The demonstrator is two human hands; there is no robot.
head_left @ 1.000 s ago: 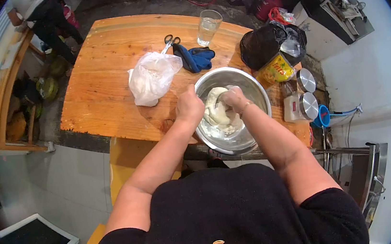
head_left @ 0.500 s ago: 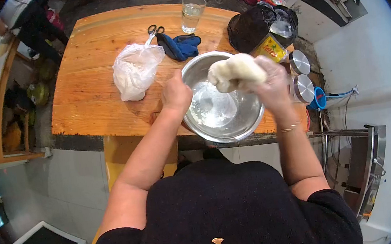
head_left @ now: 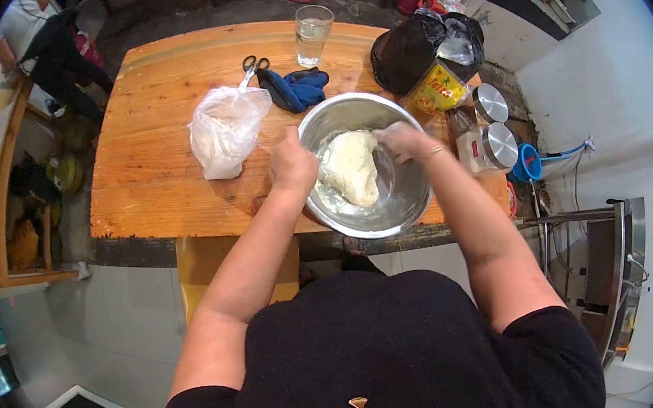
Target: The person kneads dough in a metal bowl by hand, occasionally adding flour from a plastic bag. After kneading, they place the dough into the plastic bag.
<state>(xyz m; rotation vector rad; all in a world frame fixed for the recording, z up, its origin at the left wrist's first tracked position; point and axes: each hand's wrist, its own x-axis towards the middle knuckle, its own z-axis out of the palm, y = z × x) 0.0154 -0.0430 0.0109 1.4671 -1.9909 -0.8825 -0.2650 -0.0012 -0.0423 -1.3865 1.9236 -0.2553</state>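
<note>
A lump of pale dough (head_left: 350,167) lies in a steel mixing bowl (head_left: 414,194) at the table's front edge. My left hand (head_left: 292,163) is closed on the bowl's left rim. Inside the bowl, my right hand (head_left: 404,142) is at the dough's upper right edge, its flour-dusted fingers bent and pinching there; the fingertips are slightly blurred. Wet smears of dough and flour coat the bowl's inner wall. A white plastic bag (head_left: 228,130) of what looks like flour stands left of the bowl, and a dark blue cloth (head_left: 296,90) lies just behind it.
Scissors (head_left: 253,67) and a glass of water (head_left: 313,36) stand toward the back of the wooden table (head_left: 150,143). To the right are a black bag (head_left: 406,50), a yellow packet (head_left: 440,89) and two lidded jars (head_left: 497,144). Another person (head_left: 56,57) is at far left.
My right hand has brought the dough down from above the bowl into it, and the dough now lies stretched along the bowl's floor. My left hand stays on the rim.
</note>
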